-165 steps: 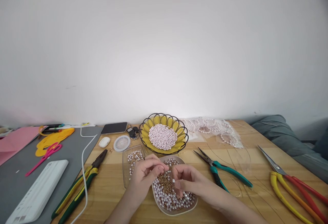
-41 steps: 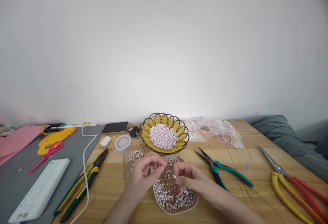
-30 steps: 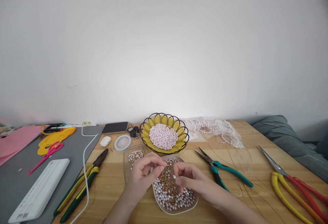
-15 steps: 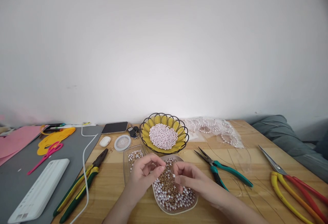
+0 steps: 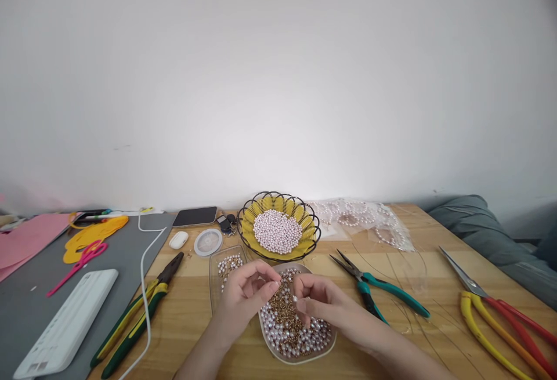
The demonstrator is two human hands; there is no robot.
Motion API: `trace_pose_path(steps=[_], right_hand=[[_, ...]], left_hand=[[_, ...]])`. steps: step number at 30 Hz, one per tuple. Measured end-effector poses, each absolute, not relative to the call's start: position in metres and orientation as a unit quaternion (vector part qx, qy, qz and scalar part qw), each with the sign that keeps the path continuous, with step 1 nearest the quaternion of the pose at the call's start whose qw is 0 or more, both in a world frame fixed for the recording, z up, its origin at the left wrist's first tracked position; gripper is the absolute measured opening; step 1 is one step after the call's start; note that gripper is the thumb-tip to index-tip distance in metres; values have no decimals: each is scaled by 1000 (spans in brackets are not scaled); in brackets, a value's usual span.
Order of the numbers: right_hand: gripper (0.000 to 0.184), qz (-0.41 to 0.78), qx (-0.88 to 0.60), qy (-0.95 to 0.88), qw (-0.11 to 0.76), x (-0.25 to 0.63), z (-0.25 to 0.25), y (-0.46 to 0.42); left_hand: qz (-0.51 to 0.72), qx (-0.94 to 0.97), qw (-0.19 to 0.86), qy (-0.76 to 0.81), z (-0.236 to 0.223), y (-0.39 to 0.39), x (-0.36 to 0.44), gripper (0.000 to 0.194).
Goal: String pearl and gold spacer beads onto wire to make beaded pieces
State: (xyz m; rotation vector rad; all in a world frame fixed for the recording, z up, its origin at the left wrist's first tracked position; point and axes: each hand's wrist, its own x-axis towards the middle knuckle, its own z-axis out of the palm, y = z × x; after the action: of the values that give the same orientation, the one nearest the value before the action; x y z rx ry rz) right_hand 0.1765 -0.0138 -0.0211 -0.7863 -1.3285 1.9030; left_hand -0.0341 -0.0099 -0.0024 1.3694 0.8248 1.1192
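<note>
Box: clear rectangular plastic box [image 5: 214, 290], partly behind your left hand [image 5: 242, 299].
Left grip: narrow; you cannot tell what it holds.
Dish: white-rimmed, rounded-square dish [image 5: 298, 361] of mixed pearly and gold beads [image 5: 289, 323], under your fingers.
Right grip: your right hand [image 5: 324, 301] pinches one round white bead [image 5: 295, 299] above the dish.

Blk phone [image 5: 195, 216] nr wht case [image 5: 178, 240]; pink scissors [image 5: 79, 265] on gry mat [image 5: 126, 246].
</note>
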Motion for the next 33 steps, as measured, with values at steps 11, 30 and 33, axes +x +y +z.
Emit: trace_pose_path(steps=[11, 30, 33], right_hand=[[41, 721, -293, -525, 344, 177, -17, -15], [35, 668, -308, -559, 384, 176, -22, -16], [32, 666, -301, -564, 384, 176, -21, -16]], left_hand=[[482, 562, 567, 360, -6, -11, -32, 19], [466, 552, 589, 362, -6, -8, -32, 20], [458, 546, 602, 361, -4, -8, -33, 23]])
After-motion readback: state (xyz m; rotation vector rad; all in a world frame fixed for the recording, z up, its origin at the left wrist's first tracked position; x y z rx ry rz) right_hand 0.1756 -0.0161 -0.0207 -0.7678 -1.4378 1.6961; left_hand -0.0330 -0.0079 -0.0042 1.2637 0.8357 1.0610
